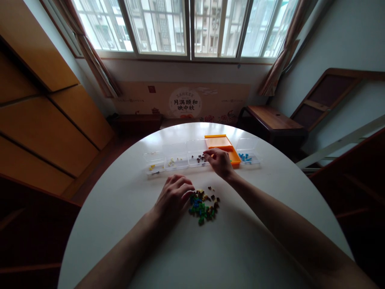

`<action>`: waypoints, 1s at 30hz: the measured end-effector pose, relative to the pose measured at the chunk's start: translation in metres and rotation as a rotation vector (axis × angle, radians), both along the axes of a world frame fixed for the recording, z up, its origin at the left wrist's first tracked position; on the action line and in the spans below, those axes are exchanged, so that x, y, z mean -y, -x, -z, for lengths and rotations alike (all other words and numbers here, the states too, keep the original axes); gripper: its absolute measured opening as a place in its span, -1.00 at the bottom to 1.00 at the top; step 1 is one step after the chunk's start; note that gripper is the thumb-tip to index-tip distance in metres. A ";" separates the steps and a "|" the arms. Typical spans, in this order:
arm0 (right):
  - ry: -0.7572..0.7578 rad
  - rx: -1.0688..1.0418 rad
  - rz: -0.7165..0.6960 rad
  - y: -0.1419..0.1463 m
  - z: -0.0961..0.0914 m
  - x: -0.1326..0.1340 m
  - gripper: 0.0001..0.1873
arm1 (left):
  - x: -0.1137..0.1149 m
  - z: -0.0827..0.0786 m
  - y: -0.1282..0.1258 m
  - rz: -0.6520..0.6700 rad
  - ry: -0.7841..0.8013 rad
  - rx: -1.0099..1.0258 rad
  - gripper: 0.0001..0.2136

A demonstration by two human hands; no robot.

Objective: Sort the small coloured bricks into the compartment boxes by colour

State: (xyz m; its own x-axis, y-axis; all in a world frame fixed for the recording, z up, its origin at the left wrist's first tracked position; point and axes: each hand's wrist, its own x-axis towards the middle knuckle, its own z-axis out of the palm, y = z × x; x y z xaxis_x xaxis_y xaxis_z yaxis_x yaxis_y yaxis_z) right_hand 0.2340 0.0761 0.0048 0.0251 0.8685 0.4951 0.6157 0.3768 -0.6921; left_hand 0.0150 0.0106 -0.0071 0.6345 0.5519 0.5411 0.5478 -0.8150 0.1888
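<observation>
Right grip [220, 161], closure unclear, needs a light, low touch at dark bricks [198, 159] left of the orange box [234, 156]; left grip [175, 192], loosely open, lies front-left of it beside mixed bricks [201, 208].

The left hand [173, 193] was bare, with slim fingers [182, 181] and rounded knuckles. Just behind that hand came a bare left wrist [152, 214], then the left forearm [126, 245], uncovered and broadening steadily away from the hand. The right hand [220, 162] was also bare, with a slender right wrist [231, 176] just behind it; farther back, the right forearm [279, 220] widened smoothly, uncovered as far as it showed. Fingernails were too small to make out.
</observation>
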 end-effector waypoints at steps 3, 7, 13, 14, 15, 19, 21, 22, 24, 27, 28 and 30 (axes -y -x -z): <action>0.013 -0.014 0.012 0.001 0.000 -0.004 -0.82 | 0.000 0.001 0.001 0.002 0.014 -0.012 -0.93; 0.026 0.001 -0.028 -0.001 0.005 0.005 -0.83 | -0.001 0.003 0.002 0.007 0.021 -0.020 -0.91; 0.035 0.017 -0.074 -0.004 0.013 0.021 -0.84 | -0.001 0.001 0.002 0.029 0.043 -0.039 -0.91; 0.033 0.026 -0.082 -0.005 0.014 0.024 -0.84 | -0.001 0.001 0.001 0.032 0.054 -0.044 -0.91; 0.030 0.035 -0.091 -0.005 0.014 0.026 -0.84 | -0.001 0.001 0.001 0.033 0.065 -0.048 -0.92; 0.028 0.029 -0.117 -0.003 0.016 0.036 -0.84 | -0.002 0.002 0.001 0.028 0.093 -0.057 -0.93; 0.033 0.002 -0.136 -0.002 0.017 0.040 -0.85 | -0.002 0.002 0.001 0.027 0.101 -0.059 -0.93; 0.033 -0.008 -0.150 -0.001 0.017 0.042 -0.86 | -0.002 0.003 0.001 0.027 0.103 -0.061 -0.94; 0.028 -0.012 -0.180 0.000 0.018 0.045 -0.87 | -0.002 0.002 0.000 0.024 0.102 -0.066 -0.94; 0.028 0.002 -0.222 0.003 0.017 0.051 -0.88 | -0.002 0.002 -0.002 0.009 0.090 -0.038 -0.94; 0.034 0.005 -0.236 0.005 0.017 0.053 -0.88 | -0.002 0.002 -0.002 0.000 0.082 -0.011 -0.94; 0.058 0.009 -0.275 0.008 0.015 0.057 -0.90 | -0.002 0.001 -0.002 -0.020 0.060 0.055 -0.92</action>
